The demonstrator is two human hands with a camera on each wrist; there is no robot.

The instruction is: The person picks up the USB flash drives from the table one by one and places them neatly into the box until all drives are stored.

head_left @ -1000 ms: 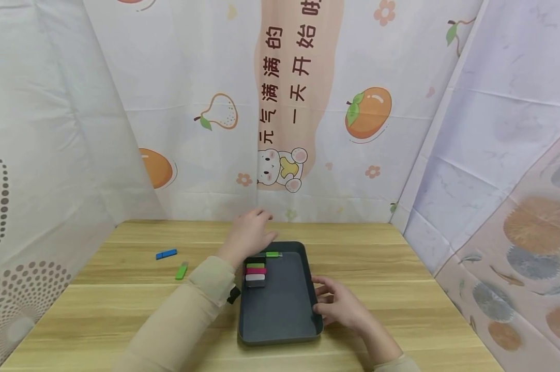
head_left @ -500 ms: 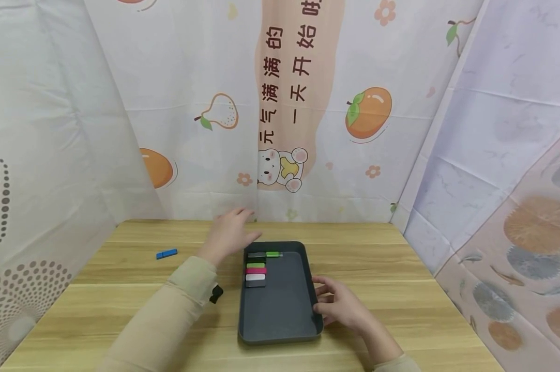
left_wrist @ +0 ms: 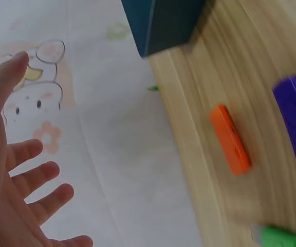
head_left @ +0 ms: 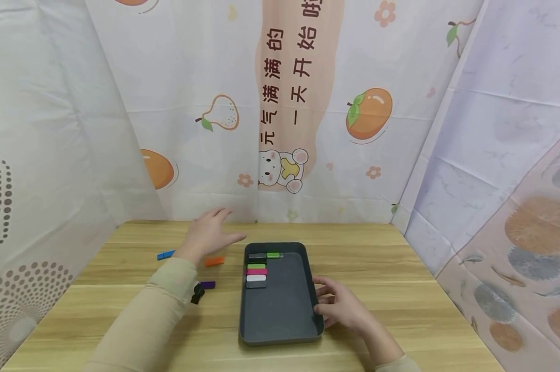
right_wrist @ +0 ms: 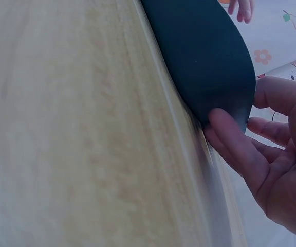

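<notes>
My left hand (head_left: 207, 235) hovers above the table with fingers spread, holding nothing. Below it lie an orange USB stick (head_left: 214, 262) and a purple USB stick (head_left: 207, 285); the left wrist view also shows a green USB stick (left_wrist: 280, 237) on the wood. A dark grey tray (head_left: 282, 315) stands to the right. Along its left side lie several USB sticks, including a pink one (head_left: 257, 272), a white one (head_left: 256, 278) and a green one (head_left: 274, 255). My right hand (head_left: 337, 305) rests its thumb and fingertips against the tray's right outer wall.
A blue USB stick (head_left: 165, 255) lies on the wooden table (head_left: 377, 268), partly behind the left hand. Printed curtains (head_left: 326, 206) hang along the table's back and sides. A black strap piece (head_left: 197, 293) shows at the left wrist.
My left hand has moved left from over the tray's far corner, fingers staying loose. The orange and purple sticks have come into sight. My right hand and the tray have stayed put.
</notes>
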